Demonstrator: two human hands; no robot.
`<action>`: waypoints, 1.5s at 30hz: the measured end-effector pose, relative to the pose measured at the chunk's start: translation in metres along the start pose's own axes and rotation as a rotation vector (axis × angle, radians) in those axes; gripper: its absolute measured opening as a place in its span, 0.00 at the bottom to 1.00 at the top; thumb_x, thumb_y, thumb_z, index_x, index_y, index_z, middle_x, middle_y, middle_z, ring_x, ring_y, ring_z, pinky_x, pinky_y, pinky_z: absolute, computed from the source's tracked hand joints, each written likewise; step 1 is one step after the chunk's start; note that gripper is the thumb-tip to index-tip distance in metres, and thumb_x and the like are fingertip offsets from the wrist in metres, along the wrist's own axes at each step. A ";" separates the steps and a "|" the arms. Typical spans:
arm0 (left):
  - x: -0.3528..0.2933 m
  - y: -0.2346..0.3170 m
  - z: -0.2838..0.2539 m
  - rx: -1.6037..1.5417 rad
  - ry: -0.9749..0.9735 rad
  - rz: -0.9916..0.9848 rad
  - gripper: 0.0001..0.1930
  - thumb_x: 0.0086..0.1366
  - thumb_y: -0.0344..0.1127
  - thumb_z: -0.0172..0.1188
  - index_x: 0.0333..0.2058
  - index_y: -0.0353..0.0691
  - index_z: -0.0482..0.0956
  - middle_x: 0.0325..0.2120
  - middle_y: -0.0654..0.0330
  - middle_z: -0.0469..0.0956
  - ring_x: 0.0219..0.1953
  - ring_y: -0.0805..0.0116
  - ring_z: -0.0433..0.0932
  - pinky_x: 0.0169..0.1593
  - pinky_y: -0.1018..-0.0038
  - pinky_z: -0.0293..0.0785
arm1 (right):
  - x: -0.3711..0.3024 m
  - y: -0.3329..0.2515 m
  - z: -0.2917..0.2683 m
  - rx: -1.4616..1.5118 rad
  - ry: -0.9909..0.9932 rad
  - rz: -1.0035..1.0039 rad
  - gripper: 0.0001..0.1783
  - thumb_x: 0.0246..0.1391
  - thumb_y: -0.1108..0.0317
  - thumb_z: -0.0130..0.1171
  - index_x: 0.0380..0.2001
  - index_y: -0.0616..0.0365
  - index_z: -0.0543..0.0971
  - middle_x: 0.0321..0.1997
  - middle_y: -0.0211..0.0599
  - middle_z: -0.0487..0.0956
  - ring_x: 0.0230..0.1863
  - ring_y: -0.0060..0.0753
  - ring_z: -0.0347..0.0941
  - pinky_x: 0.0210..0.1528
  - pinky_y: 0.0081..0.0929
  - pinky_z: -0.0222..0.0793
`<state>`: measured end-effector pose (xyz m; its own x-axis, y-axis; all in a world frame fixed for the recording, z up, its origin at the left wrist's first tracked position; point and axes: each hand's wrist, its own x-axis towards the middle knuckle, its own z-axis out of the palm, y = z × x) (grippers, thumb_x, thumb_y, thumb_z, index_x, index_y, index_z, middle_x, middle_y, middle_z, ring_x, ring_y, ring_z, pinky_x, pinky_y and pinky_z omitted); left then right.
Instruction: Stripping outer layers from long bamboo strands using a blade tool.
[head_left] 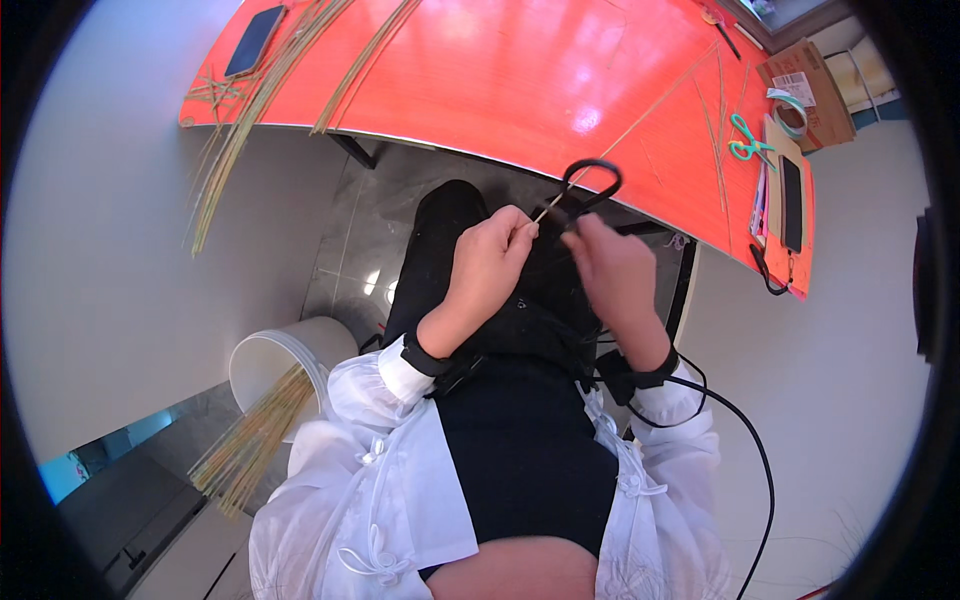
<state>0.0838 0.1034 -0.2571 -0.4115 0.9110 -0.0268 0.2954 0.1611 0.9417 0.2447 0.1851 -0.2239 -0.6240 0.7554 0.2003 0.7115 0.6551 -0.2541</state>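
Observation:
Over my lap, at the near edge of the red table (pixel 520 110), my left hand (pixel 485 262) is closed, pinching a thin straw-coloured stalk (pixel 640 120) between thumb and forefinger. That stalk slants up to the right across the tabletop. Close beside it, my right hand (pixel 618 270) is closed around black-handled scissors (pixel 617 184) and smeared by motion. The scissors' looped handle sticks out beyond the fingers, against the stalk. Their blades are blurred or hidden, so I cannot tell whether they touch the stalk.
Long stalks (pixel 265 85) overhang the table's left edge near a phone (pixel 255 42). A white bucket (pixel 262 350) at lower left holds more stalks (pixel 260 440). Green scissors (pixel 740 145), a tape roll (pixel 790 115) and a dark phone (pixel 792 205) lie right. A black cable (pixel 760 440) trails from my right wrist.

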 end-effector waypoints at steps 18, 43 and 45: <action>0.001 -0.001 0.001 0.013 -0.001 0.000 0.09 0.68 0.34 0.58 0.31 0.33 0.77 0.19 0.56 0.74 0.22 0.72 0.71 0.28 0.72 0.67 | -0.004 -0.005 0.001 0.065 -0.014 -0.110 0.12 0.58 0.59 0.60 0.29 0.54 0.72 0.22 0.41 0.76 0.24 0.51 0.73 0.26 0.43 0.66; 0.002 -0.001 0.003 0.045 0.041 0.078 0.09 0.67 0.34 0.59 0.30 0.33 0.76 0.18 0.53 0.74 0.20 0.63 0.73 0.27 0.69 0.67 | -0.002 -0.003 -0.004 -0.014 -0.022 -0.084 0.11 0.58 0.59 0.60 0.31 0.52 0.72 0.22 0.39 0.76 0.24 0.49 0.75 0.27 0.42 0.66; 0.002 -0.003 0.003 0.042 0.054 0.080 0.09 0.67 0.34 0.59 0.30 0.34 0.76 0.18 0.52 0.74 0.20 0.62 0.73 0.27 0.68 0.67 | 0.001 -0.001 -0.004 -0.036 -0.035 -0.089 0.11 0.58 0.59 0.60 0.30 0.52 0.72 0.22 0.39 0.76 0.25 0.49 0.75 0.27 0.41 0.66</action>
<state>0.0851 0.1057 -0.2610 -0.4302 0.9002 0.0674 0.3646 0.1050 0.9252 0.2444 0.1852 -0.2195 -0.6956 0.6935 0.1873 0.6635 0.7202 -0.2026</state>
